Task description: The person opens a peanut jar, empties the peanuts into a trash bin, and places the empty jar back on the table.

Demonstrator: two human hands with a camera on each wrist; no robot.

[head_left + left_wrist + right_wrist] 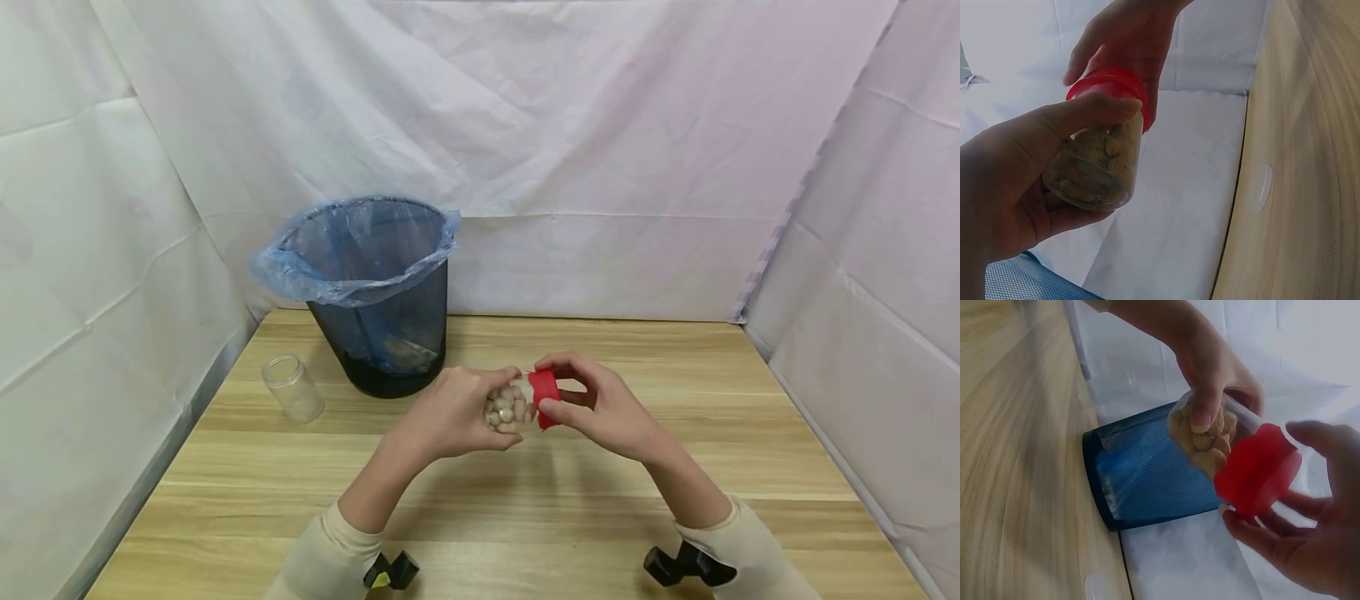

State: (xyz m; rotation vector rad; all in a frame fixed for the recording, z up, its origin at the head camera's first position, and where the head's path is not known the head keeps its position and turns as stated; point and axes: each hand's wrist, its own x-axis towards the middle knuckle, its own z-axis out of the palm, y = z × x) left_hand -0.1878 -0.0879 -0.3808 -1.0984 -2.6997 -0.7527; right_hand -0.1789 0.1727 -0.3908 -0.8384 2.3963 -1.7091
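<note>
A clear jar (506,408) holds tan, nut-like lumps (1204,434) and is tilted on its side above the table. My left hand (459,410) grips the jar's body, with the thumb across its side in the left wrist view. A red lid (545,398) with a wavy edge sits at the jar's mouth. Around that lid curl the thumb and fingers of my right hand (600,408). In the right wrist view the red lid (1259,472) covers the mouth, so how it is seated is hidden.
A black mesh bin (397,333) with a blue liner bag (300,279) stands at the back left. Left of it is a second clear jar (294,390), without a lid. A clear round disc (1262,189) lies on the wooden table (480,533). White sheets (637,167) hang around.
</note>
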